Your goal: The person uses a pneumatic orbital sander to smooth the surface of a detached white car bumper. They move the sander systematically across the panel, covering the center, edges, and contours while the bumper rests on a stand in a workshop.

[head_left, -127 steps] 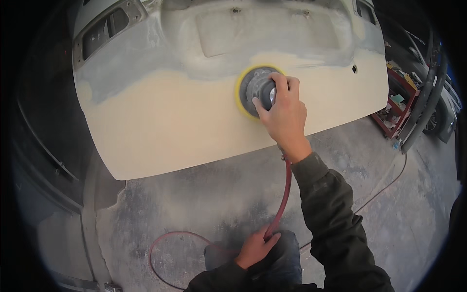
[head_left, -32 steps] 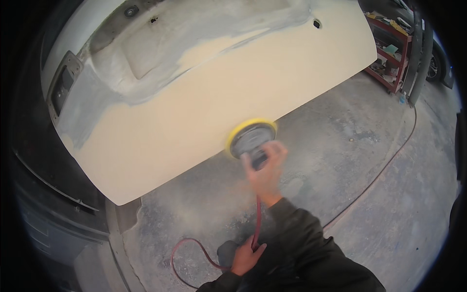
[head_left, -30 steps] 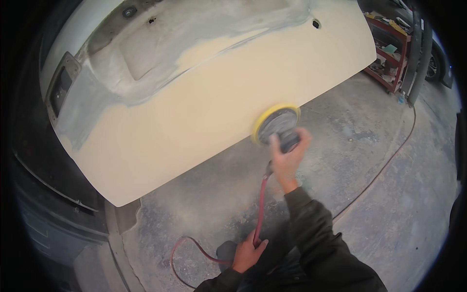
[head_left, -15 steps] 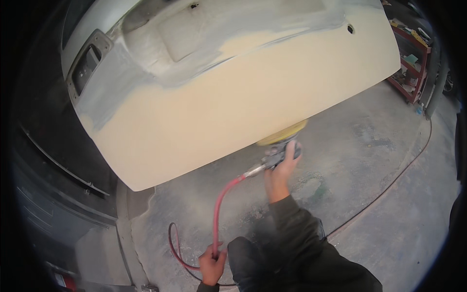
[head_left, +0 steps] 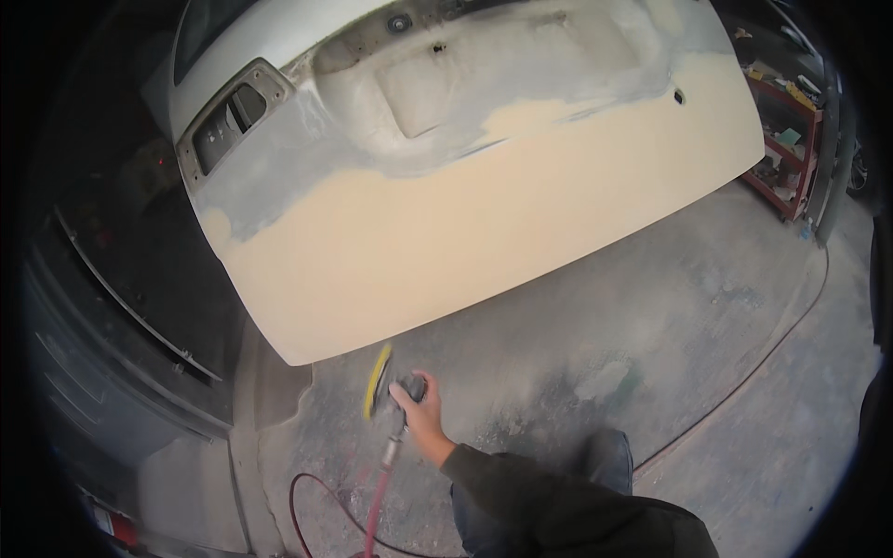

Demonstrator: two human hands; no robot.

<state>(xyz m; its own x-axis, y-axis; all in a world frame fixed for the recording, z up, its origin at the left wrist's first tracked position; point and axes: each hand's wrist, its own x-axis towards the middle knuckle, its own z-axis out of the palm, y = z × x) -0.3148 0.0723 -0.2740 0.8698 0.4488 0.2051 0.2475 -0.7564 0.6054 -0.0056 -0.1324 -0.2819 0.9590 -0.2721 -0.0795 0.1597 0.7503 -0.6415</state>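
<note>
My right hand (head_left: 420, 409) is closed round the grey body of a sander (head_left: 407, 386) with a round yellow-edged pad (head_left: 376, 381), held on edge just below the panel's lower left corner. A metal coupling (head_left: 392, 451) joins it to a red hose (head_left: 378, 502) running down out of the picture. I cannot make out my left hand at the lower edge. Above spreads a large vehicle panel, apparently a tailgate (head_left: 484, 223), with cream filler, grey patches and cut openings. The pad appears apart from it.
A red cart (head_left: 791, 158) holding several items stands at the right, beside dark upright tubes and another hose (head_left: 726, 400) along the dusty concrete floor (head_left: 698, 353). Dark vehicle parts or rails (head_left: 139, 307) line the left side. My knee (head_left: 609, 446) shows below.
My right hand has brought the sander from the panel's lower edge down and left, tipping it upright. My left hand, earlier gripping the hose, has dropped from view. The view has shifted.
</note>
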